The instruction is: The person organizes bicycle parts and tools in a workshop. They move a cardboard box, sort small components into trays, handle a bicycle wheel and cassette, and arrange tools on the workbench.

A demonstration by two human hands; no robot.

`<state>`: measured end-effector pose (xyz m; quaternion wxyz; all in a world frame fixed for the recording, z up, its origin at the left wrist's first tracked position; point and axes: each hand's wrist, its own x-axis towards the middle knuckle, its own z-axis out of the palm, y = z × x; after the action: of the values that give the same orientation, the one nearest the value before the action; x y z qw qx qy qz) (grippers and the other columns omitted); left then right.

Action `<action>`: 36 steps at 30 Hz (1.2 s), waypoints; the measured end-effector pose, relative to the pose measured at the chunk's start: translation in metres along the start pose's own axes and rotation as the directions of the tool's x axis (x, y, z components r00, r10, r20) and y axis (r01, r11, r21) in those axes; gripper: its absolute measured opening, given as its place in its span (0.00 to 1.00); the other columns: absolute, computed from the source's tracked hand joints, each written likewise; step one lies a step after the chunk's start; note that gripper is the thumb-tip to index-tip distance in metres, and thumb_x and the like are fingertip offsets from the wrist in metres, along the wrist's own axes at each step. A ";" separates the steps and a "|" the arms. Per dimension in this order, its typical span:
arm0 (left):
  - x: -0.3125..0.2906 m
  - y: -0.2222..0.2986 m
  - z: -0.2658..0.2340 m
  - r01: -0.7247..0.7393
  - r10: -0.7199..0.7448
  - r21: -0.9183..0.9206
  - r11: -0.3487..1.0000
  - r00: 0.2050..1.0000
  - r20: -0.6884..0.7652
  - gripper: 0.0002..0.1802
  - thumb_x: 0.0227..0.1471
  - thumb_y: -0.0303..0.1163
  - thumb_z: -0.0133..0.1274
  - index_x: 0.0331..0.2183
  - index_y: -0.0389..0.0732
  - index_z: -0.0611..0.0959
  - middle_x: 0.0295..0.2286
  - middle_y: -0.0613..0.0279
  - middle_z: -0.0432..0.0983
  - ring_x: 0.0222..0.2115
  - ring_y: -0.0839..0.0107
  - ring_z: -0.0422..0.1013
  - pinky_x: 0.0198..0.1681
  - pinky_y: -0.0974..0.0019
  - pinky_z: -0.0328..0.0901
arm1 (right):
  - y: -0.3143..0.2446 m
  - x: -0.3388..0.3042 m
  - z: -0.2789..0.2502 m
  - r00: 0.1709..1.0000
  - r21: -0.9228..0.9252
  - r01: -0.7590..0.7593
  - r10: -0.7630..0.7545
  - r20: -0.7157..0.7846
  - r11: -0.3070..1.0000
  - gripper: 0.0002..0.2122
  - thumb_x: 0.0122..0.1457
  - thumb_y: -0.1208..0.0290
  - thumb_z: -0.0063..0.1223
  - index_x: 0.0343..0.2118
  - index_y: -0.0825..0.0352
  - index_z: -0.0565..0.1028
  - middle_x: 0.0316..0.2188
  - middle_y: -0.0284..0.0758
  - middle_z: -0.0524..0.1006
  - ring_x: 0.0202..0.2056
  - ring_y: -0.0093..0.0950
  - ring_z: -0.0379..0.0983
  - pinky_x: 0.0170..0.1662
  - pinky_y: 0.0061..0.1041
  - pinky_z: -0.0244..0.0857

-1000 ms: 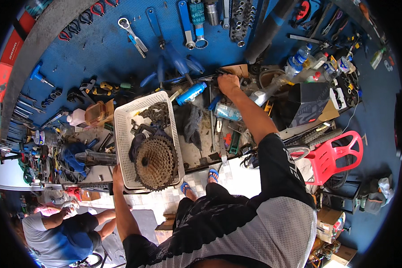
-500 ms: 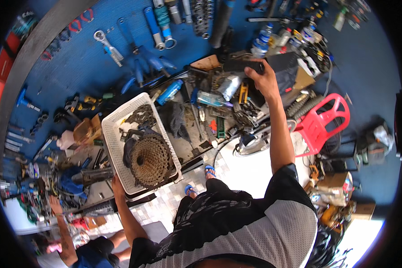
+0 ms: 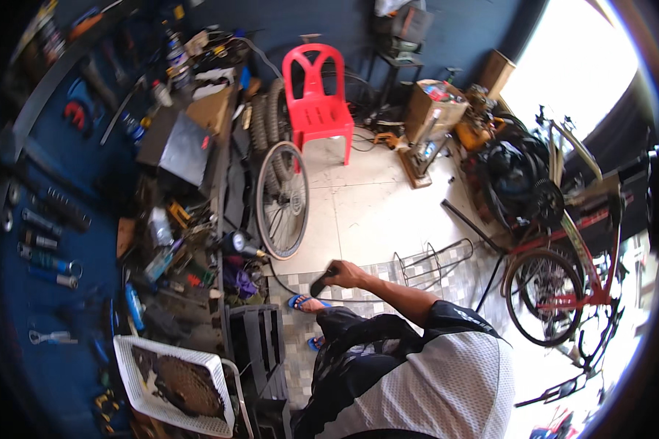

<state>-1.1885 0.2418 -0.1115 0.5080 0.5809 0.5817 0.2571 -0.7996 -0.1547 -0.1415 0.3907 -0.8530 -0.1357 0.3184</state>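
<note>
Dark object (image 3: pixel 319 284) is now carried over the floor (image 3: pixel 373 219), grasped in the right hand (image 3: pixel 348 274), away from the white basket (image 3: pixel 129 366). Work there is apparently paused; the left hand cannot be seen.

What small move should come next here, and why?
Probably steer the right hand, gripping the dark object, past the spoked wheel's right side: the wheel stands ahead and leftward, near the red chair, while pale tiles lie to its right.

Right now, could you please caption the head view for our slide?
A right hand holds a dark object; a cassette lies in a white basket.
</note>
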 end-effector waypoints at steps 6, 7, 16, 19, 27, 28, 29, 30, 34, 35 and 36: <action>-0.012 0.030 0.056 -0.045 0.033 0.089 0.995 0.991 0.130 0.28 0.71 0.49 0.41 0.56 0.36 0.80 0.48 0.50 0.81 0.47 0.56 0.78 0.52 0.55 0.70 | 0.190 -0.065 -0.023 0.780 0.358 -0.545 0.616 -0.115 0.758 0.19 0.52 0.50 0.69 0.32 0.66 0.86 0.24 0.32 0.84 0.21 0.23 0.76 0.24 0.25 0.70; -0.014 0.029 0.070 -0.030 0.015 0.086 0.996 0.985 0.171 0.28 0.71 0.49 0.41 0.56 0.36 0.80 0.48 0.50 0.81 0.47 0.56 0.78 0.52 0.55 0.70 | 0.237 -0.077 -0.060 0.805 0.281 -0.490 0.552 -0.218 0.825 0.19 0.53 0.49 0.68 0.30 0.64 0.86 0.23 0.31 0.83 0.20 0.24 0.75 0.23 0.26 0.70; -0.032 0.041 0.075 -0.070 0.049 0.122 0.990 0.985 0.168 0.28 0.71 0.50 0.42 0.54 0.36 0.81 0.46 0.49 0.82 0.46 0.56 0.78 0.51 0.54 0.70 | 0.081 -0.072 -0.477 0.152 0.309 0.580 0.272 -0.950 0.754 0.47 0.55 0.52 0.72 0.71 0.68 0.58 0.29 0.33 0.78 0.19 0.25 0.71 0.20 0.25 0.62; -0.033 0.041 0.084 -0.048 0.028 0.106 0.993 0.983 0.183 0.29 0.71 0.50 0.42 0.54 0.36 0.81 0.46 0.49 0.82 0.46 0.56 0.78 0.51 0.54 0.70 | 0.016 -0.075 -0.469 0.128 0.221 0.792 0.199 -0.972 0.569 0.31 0.64 0.57 0.62 0.67 0.63 0.66 0.35 0.30 0.80 0.16 0.17 0.66 0.17 0.22 0.56; -0.030 0.031 0.081 -0.016 -0.001 0.103 0.995 0.986 0.165 0.29 0.71 0.50 0.42 0.53 0.35 0.82 0.45 0.48 0.82 0.45 0.56 0.78 0.50 0.54 0.70 | 0.155 0.005 -0.227 0.783 0.494 0.156 0.198 -0.590 0.856 0.16 0.62 0.69 0.53 0.53 0.62 0.80 0.42 0.31 0.84 0.20 0.23 0.69 0.21 0.28 0.64; -0.031 0.033 0.059 -0.023 0.012 0.122 0.992 0.996 0.084 0.29 0.71 0.50 0.42 0.52 0.35 0.82 0.45 0.48 0.83 0.45 0.56 0.78 0.50 0.54 0.70 | 0.141 0.022 -0.172 0.867 0.653 -0.095 0.384 -0.317 0.752 0.22 0.55 0.82 0.52 0.54 0.64 0.81 0.48 0.31 0.84 0.27 0.27 0.77 0.26 0.30 0.71; -0.029 0.031 0.067 -0.014 0.001 0.110 0.994 0.994 0.112 0.29 0.71 0.51 0.42 0.52 0.35 0.82 0.44 0.48 0.83 0.45 0.56 0.78 0.50 0.54 0.70 | 0.182 0.012 -0.142 0.928 0.301 -0.030 0.139 -0.346 0.953 0.20 0.56 0.81 0.54 0.52 0.62 0.82 0.49 0.30 0.84 0.31 0.28 0.79 0.28 0.31 0.74; -0.029 0.026 0.062 -0.009 0.000 0.099 0.995 0.996 0.090 0.29 0.71 0.51 0.42 0.52 0.35 0.82 0.44 0.48 0.83 0.45 0.57 0.78 0.50 0.54 0.70 | 0.196 0.014 -0.112 0.970 0.249 -0.056 0.112 -0.216 0.967 0.17 0.61 0.69 0.55 0.53 0.60 0.81 0.48 0.29 0.85 0.28 0.27 0.78 0.25 0.31 0.72; -0.016 0.008 0.005 -0.011 0.018 0.114 0.993 0.998 -0.065 0.29 0.71 0.51 0.42 0.51 0.35 0.83 0.44 0.47 0.83 0.45 0.57 0.78 0.49 0.54 0.70 | 0.140 0.006 -0.008 0.873 0.113 -0.447 0.405 0.273 0.888 0.23 0.67 0.46 0.54 0.56 0.57 0.79 0.47 0.28 0.85 0.23 0.24 0.71 0.21 0.28 0.67; -0.013 0.001 -0.015 -0.005 0.017 0.102 0.995 0.993 -0.113 0.29 0.71 0.51 0.42 0.51 0.35 0.83 0.44 0.47 0.83 0.44 0.57 0.78 0.49 0.54 0.70 | 0.117 0.004 0.002 0.850 0.015 -0.440 0.410 0.331 0.898 0.25 0.66 0.44 0.54 0.56 0.57 0.80 0.48 0.29 0.85 0.23 0.22 0.69 0.21 0.26 0.66; 0.004 -0.012 -0.026 -0.012 0.024 0.116 0.993 0.994 -0.106 0.29 0.71 0.51 0.43 0.51 0.35 0.83 0.43 0.47 0.83 0.44 0.57 0.78 0.49 0.53 0.69 | 0.103 -0.010 0.002 0.817 -0.068 -0.463 0.455 0.353 0.884 0.23 0.66 0.46 0.54 0.56 0.57 0.79 0.46 0.29 0.85 0.25 0.23 0.72 0.23 0.27 0.69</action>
<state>-1.2162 0.2509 -0.1138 0.4393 0.5999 0.6167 0.2584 -0.8099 -0.2261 -0.2152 0.2801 -0.7835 0.0081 0.5546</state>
